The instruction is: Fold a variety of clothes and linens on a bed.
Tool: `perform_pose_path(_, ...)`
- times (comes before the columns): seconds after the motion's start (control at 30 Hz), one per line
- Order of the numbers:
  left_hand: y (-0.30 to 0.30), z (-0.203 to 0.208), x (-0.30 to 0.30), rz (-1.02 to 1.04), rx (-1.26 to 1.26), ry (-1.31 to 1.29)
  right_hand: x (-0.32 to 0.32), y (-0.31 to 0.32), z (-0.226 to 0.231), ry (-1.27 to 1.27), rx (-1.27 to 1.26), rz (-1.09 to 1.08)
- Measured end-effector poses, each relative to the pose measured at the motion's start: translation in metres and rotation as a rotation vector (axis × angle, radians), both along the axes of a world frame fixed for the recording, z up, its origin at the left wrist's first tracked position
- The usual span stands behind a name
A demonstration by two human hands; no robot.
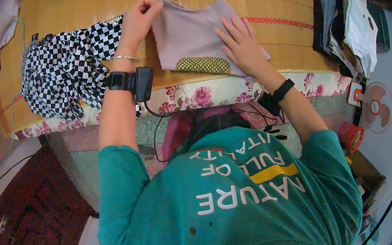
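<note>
Hands [138, 23] [242, 47] at opposite sides of mauve cloth [188, 35]

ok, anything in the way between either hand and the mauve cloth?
Nothing visible. The left hand pinches the upper left corner of the mauve cloth, and the right hand lies flat on its right part. The checkered garment sits off to the left, not between.
</note>
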State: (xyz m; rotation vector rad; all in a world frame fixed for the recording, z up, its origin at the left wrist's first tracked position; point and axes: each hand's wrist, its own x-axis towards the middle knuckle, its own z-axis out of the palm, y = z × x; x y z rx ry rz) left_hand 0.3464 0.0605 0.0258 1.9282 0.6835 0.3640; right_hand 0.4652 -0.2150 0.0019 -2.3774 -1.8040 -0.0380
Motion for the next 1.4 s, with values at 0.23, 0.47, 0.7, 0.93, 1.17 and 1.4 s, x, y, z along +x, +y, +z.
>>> perform_pose_path(0.23, 0.019, -0.049, 0.03, 0.02, 0.512, 0.207, 0.0, -0.005, 0.003, 0.069, -0.02, -0.008)
perform_pose_path(0.47, 0.0, -0.043, 0.027, 0.154, 0.61, 0.36, -0.001, -0.006, -0.002, 0.07, 0.027, -0.091)
perform_pose_path(0.7, -0.08, -0.007, 0.011, -0.077, 0.977, 0.206, -0.002, -0.006, 0.003, 0.099, 0.052, -0.067)
perform_pose_path(0.93, -0.141, -0.028, -0.053, -0.292, 0.735, 0.257, 0.002, -0.019, 0.003, 0.149, 0.094, -0.099)
perform_pose_path(1.17, -0.148, -0.004, -0.043, -0.258, 0.702, 0.326, 0.015, -0.045, 0.001, 0.618, 0.226, -0.433)
perform_pose_path(1.4, -0.159, -0.015, 0.017, -0.232, 0.632, 0.081, 0.038, -0.071, -0.003, 1.38, -0.132, -0.604)
